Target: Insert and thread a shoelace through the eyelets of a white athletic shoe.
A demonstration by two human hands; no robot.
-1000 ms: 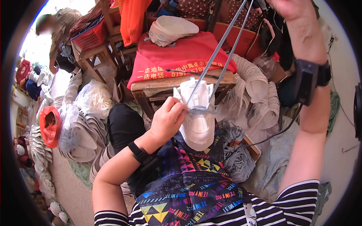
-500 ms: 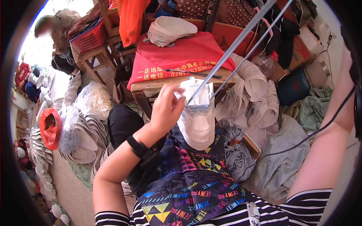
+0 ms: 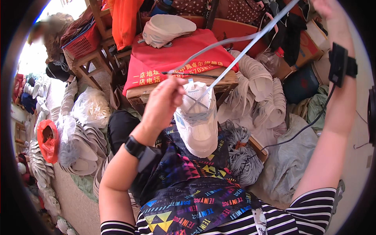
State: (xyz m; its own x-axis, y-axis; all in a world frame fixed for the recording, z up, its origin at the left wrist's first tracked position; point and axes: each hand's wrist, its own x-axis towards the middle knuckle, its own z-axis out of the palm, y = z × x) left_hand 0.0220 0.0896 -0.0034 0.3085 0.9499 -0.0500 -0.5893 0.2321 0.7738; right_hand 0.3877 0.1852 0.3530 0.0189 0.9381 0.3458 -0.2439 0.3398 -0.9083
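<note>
A white sneaker upper (image 3: 199, 137) lies toe toward me over my lap, with grey lacing crossed on its front. At its left edge my left hand (image 3: 162, 100) is closed, its fingers pinched where strands of the grey shoelace (image 3: 244, 53) meet it. One strand runs taut from the upper to the top edge, on the side of my raised right hand (image 3: 327, 9). Another strand arches loosely above the stool. The picture's edge cuts off my right hand's fingers, so its grip is hidden.
A wooden stool (image 3: 225, 82) under red cloth (image 3: 178, 55) bears another pale upper (image 3: 166, 30) and a thin black tool (image 3: 192, 75). Bundled grey laces (image 3: 243, 156) lie to my right, near stacked uppers (image 3: 270, 102). More stacks, plastic bags and a seated person are at left.
My right hand has come into view at the upper right. One lace strand has gone from straight to a slack arch. The upper and my left hand appear slightly farther left.
</note>
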